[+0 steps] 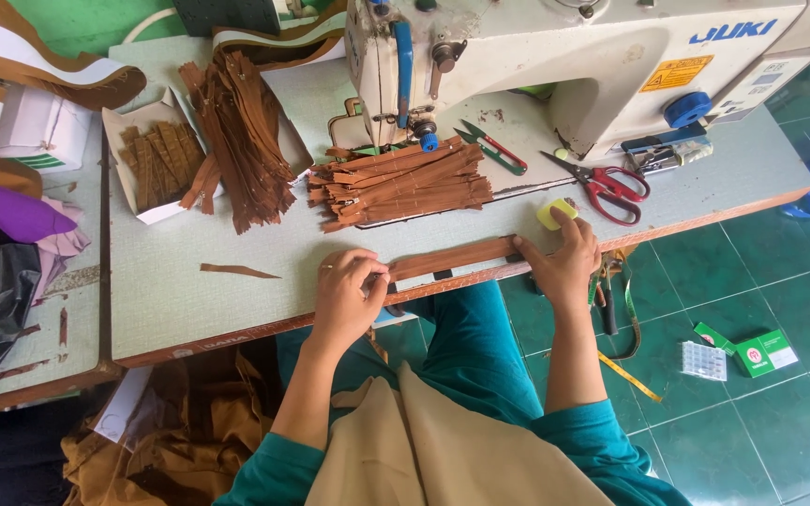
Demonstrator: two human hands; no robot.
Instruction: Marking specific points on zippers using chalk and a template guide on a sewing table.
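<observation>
At the worktop's (236, 309) front edge, left hand (347, 295) and right hand (564, 262) each grasp an end of a brown strip (452, 258), behind it a strip pile (400, 183), red scissors (607, 187) and sewing machine (555, 56).

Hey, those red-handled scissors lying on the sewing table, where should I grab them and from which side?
Grip the red-handled scissors by the red loops, probably coming from the table's front edge on the right hand's side. They lie flat with the loops toward that edge and the dark blades pointing back-left at the white sewing machine, so the handles are the nearer, safer end.
</observation>
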